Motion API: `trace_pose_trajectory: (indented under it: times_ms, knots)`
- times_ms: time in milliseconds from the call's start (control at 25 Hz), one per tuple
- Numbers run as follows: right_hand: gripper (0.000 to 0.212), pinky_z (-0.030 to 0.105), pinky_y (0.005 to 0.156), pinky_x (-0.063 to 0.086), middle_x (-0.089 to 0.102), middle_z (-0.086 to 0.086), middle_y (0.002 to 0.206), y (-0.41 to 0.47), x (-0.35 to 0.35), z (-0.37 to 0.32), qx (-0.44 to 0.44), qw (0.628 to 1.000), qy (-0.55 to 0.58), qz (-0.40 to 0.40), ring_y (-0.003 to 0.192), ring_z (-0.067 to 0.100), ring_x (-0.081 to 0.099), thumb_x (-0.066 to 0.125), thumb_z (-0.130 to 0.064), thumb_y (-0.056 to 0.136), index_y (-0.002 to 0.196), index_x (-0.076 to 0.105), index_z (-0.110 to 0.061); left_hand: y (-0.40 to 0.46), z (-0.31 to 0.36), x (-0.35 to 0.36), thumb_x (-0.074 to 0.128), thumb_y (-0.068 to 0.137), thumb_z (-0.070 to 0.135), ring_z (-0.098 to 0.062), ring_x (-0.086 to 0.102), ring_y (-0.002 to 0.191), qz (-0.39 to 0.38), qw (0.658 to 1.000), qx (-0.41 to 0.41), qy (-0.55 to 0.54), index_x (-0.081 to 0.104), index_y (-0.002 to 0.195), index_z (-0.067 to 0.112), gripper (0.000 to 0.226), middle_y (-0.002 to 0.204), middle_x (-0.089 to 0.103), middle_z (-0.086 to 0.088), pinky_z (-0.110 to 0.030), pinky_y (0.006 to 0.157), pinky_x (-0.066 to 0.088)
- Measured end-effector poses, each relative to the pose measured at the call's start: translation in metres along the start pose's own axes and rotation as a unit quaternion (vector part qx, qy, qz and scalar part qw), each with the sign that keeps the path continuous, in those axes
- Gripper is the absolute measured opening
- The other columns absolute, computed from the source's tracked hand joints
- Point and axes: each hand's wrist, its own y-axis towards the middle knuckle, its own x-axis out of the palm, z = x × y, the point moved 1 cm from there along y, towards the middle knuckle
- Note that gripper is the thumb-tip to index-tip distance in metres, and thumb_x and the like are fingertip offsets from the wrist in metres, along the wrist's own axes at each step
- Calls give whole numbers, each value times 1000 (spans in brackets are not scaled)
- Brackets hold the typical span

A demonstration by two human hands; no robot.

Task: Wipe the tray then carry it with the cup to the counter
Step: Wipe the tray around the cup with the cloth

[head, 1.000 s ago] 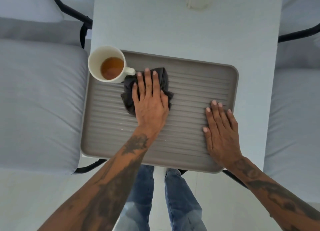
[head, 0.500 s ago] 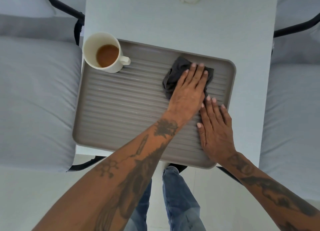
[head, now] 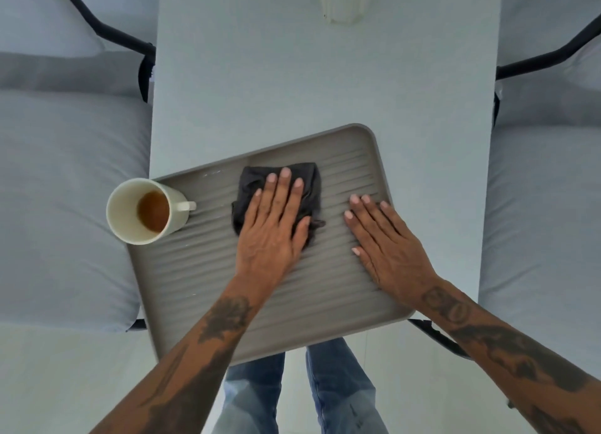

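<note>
A grey ribbed tray [head: 195, 280] lies askew on the near end of a white table [head: 309, 75], its near edge hanging over the table's edge. A cream cup [head: 143, 210] with brown liquid stands on the tray's far left corner, handle pointing right. My left hand [head: 273, 232] presses flat on a dark grey cloth [head: 253, 180] at the tray's far middle. My right hand [head: 387, 245] lies flat on the tray's right side, fingers spread, holding nothing.
Grey cushioned seats with black frames flank the table, one on the left [head: 65, 189] and one on the right [head: 546, 206]. A white object [head: 344, 1] stands at the table's far end. My legs in jeans [head: 338, 385] show below the tray.
My left hand swept the cloth from near the cup to the tray's right, then back to the middle. The tray now sits turned in view. My right hand stays on its right side.
</note>
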Motion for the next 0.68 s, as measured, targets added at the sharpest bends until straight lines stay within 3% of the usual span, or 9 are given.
trace_pose_trajectory:
  times_ms: [200,480,680]
  knots:
    - [53,49,123,24,24,19,163,-3,0,-5,38,999,11,4,152,34,24,20,-29,109,154,27,-2,-42,-45,-9,27,107,39,-32,18,154,-33,998,-25,40,24,157,8,59,166,19,-16,-49,123,23]
    - [53,54,124,19,26,16,163,-6,-1,-11,100,994,49,4,152,32,25,22,-29,107,154,31,-5,-105,-54,-18,27,105,34,-32,19,154,-49,997,-53,31,24,157,10,57,166,19,-15,-50,123,23]
    - [53,54,125,17,25,16,164,-11,0,-16,147,986,81,20,153,32,23,27,-26,105,154,30,-5,-92,-55,-15,30,105,31,-32,22,153,-42,997,-54,20,28,156,11,55,165,23,-14,-50,122,24]
